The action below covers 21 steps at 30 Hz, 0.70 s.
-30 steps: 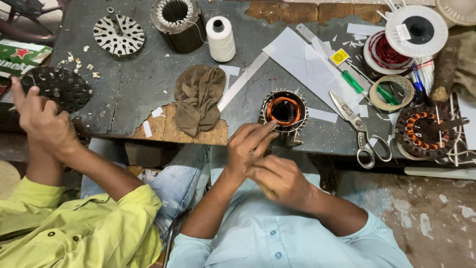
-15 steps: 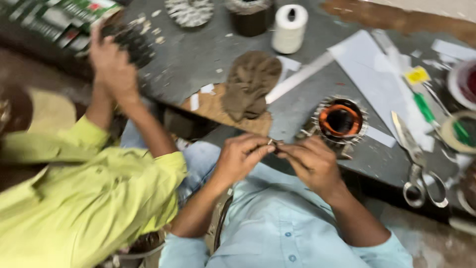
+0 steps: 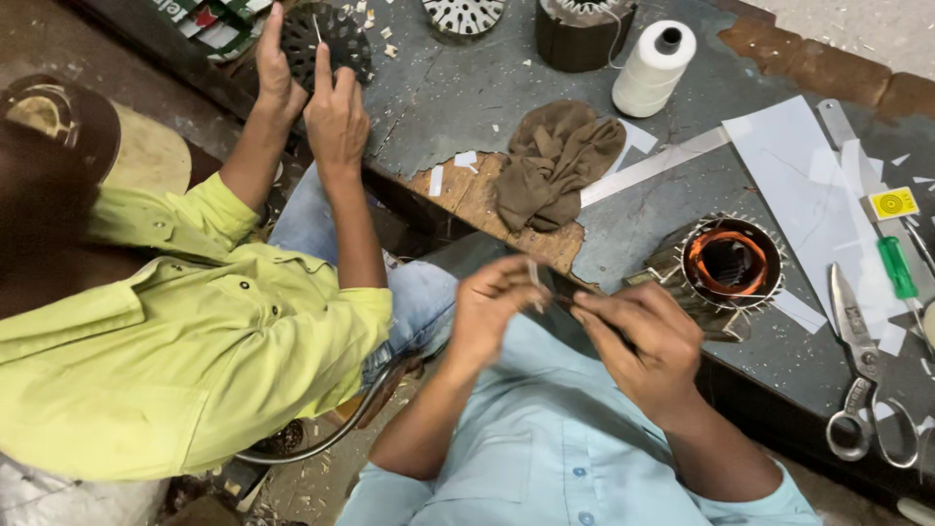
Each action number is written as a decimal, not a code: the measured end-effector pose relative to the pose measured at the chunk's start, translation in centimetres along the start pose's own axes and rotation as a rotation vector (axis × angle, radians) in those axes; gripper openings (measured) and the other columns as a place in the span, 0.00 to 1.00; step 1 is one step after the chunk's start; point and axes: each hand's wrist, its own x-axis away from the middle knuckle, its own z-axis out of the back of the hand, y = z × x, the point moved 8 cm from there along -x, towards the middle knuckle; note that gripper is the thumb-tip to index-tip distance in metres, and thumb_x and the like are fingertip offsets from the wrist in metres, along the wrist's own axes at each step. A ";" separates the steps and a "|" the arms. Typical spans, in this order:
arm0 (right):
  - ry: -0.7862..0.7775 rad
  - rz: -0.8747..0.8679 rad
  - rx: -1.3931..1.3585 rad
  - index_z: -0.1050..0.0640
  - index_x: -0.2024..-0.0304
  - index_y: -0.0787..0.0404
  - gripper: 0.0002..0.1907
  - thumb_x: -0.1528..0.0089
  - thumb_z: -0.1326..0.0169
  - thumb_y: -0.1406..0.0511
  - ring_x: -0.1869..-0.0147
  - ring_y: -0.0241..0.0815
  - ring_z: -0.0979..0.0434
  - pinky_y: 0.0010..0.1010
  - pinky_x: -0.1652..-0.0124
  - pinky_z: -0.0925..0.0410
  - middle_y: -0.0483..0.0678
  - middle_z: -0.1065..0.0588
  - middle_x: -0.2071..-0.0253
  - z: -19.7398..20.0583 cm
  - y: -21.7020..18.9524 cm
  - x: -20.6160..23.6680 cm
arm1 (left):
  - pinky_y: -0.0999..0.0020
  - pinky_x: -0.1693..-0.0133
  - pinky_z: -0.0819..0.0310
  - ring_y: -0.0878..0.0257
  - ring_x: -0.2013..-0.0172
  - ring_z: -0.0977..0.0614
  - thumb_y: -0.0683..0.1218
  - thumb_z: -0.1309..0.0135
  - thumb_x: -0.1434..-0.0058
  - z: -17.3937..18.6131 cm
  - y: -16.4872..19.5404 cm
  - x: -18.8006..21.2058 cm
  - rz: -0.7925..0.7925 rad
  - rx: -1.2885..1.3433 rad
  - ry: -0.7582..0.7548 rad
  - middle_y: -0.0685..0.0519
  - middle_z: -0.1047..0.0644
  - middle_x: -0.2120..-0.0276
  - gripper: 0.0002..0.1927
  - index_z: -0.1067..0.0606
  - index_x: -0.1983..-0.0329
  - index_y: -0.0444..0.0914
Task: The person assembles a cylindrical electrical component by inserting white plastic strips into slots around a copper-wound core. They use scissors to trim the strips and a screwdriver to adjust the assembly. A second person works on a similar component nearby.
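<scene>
— Where do we have the strip right now?

— Between both of our hands, held in front of our chest just off the near edge of the table (image 3: 438, 107). Our left hand (image 3: 492, 302) pinches one end of the small pale strip (image 3: 534, 276) with thumb and fingertips pressed together; our right hand (image 3: 638, 336) has its fingers curled and closed on the other end of whatever runs between them. How much of the piece is hidden inside the right fist, we cannot tell.

— Which way does it lie?

— Its long axis runs roughly left to right, hand to hand, with the visible tip poking up out of the left pinch.

— And the motor stator?

— The stator (image 3: 730, 268), with its copper winding, sits on the table just beyond and right of our right hand, so that hand is clearly the nearer one. Its open bore faces up toward us.

— What room do we have?

— To the right lie the scissors (image 3: 862, 385) and a green-handled screwdriver (image 3: 898, 268); to the far left a brown rag (image 3: 550, 161) and a steel ruler (image 3: 653, 168). On our left, a co-worker's hands (image 3: 312, 97) work at a dark perforated disc (image 3: 326, 39), well apart from ours. The gap between our hands and the stator is open.
</scene>
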 end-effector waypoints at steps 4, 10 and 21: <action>-0.039 -0.104 0.036 0.16 0.60 0.67 0.09 0.43 0.34 0.74 0.69 0.42 0.25 0.30 0.67 0.33 0.52 0.24 0.71 -2.3 1.0 0.2 | 0.73 0.59 0.22 0.67 0.64 0.17 0.39 0.38 0.38 -0.8 0.2 1.5 -0.079 -0.255 0.008 0.52 0.15 0.63 0.10 0.17 0.54 0.32; -0.028 -0.132 -0.088 0.21 0.61 0.69 0.03 0.38 0.40 0.76 0.66 0.38 0.22 0.26 0.64 0.30 0.51 0.22 0.66 -3.8 2.9 2.9 | 0.70 0.53 0.22 0.64 0.58 0.15 0.39 0.38 0.37 0.5 2.1 0.7 -0.143 -0.470 -0.085 0.50 0.15 0.60 0.06 0.18 0.58 0.31; 0.007 -0.061 -0.006 0.18 0.61 0.69 0.07 0.41 0.35 0.75 0.67 0.39 0.21 0.27 0.65 0.30 0.52 0.20 0.66 -3.3 1.9 3.4 | 0.62 0.51 0.20 0.59 0.57 0.16 0.38 0.44 0.32 3.9 -0.4 -0.3 -0.018 0.338 0.118 0.44 0.18 0.56 0.07 0.23 0.51 0.32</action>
